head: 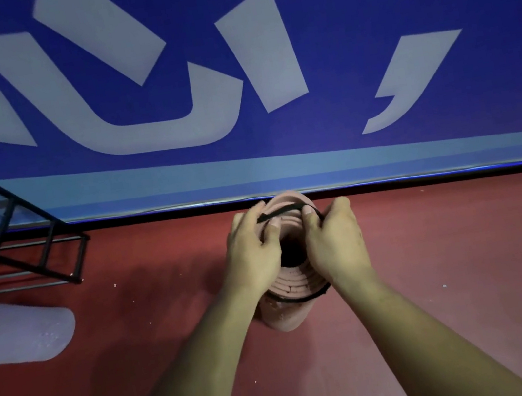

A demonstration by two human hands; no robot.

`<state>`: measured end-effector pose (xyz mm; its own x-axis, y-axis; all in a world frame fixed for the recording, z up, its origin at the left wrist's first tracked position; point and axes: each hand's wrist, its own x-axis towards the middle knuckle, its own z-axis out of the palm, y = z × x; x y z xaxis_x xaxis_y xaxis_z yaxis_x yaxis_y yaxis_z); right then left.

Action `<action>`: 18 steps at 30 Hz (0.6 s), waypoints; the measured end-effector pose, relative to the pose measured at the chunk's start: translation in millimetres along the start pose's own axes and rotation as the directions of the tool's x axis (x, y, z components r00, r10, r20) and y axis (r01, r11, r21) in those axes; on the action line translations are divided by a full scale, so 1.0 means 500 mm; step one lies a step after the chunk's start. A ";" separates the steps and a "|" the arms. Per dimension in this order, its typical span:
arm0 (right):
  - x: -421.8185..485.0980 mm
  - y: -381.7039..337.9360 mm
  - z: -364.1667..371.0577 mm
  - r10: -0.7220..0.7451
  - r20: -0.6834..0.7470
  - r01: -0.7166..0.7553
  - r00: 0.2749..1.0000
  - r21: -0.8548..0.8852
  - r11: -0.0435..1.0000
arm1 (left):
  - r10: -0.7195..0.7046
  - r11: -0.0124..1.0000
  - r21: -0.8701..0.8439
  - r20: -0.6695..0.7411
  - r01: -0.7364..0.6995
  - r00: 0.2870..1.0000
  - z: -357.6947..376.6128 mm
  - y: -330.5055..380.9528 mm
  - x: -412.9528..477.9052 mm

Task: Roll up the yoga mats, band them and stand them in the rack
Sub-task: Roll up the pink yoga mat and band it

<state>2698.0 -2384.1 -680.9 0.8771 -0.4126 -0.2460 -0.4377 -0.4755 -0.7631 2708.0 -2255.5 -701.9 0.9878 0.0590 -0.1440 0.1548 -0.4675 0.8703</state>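
Fingers of the left hand (253, 251) and right hand (336, 240) curl inward in the head view. Each hand pinches one side of a thin black elastic band (284, 208), which is pulled taut between them across the far rim of a rolled pink foam yoga mat (292, 282). The thumbs press on the layered end of the roll and the other fingers wrap its outer sides. The mat stands on end on the dark red floor (468, 249), close against the black seam at the foot of a blue surface with large white lettering (359, 8). Its long axis points up toward the camera, so the spiral of layers and the dark hollow core face the viewer. A second black band (299, 299) circles the roll lower down, on the near side. To the left, well apart, a black metal wire rack (17, 238) sits on the floor. Just in front of it lies a rolled lavender mat (23, 336) with a dark band round it. Bare red floor spreads to the right of the hands and toward the viewer.
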 end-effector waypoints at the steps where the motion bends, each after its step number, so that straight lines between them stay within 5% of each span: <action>1: 0.005 0.002 -0.001 -0.010 -0.001 0.010 1.000 -0.013 1.000 | 0.017 1.000 -0.013 -0.035 -0.017 0.999 0.005 -0.003 0.003; 6: 0.026 0.011 0.000 -0.120 -0.081 0.124 0.989 0.036 0.992 | -0.071 0.992 -0.112 -0.128 0.057 0.989 0.019 -0.004 0.019; 12: 0.041 0.018 -0.004 -0.209 0.002 0.209 0.978 0.069 0.976 | 0.095 0.983 0.174 -0.162 -0.066 0.982 0.002 -0.003 0.033; 15: 0.045 0.021 -0.004 -0.194 0.069 0.186 0.979 0.108 0.977 | 0.093 0.991 0.106 -0.097 -0.083 0.991 -0.002 -0.009 0.028; 18: 0.058 0.023 -0.014 -0.160 0.140 0.148 0.977 0.093 0.985 | 0.016 1.000 -0.009 0.125 -0.016 0.992 -0.016 -0.006 0.029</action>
<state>2717.0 -2407.0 -692.9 0.9547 -0.2185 -0.2021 -0.2830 -0.4564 -0.8435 2722.1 -2246.2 -702.6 0.9804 -0.0597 -0.1875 0.1396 -0.4608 0.8764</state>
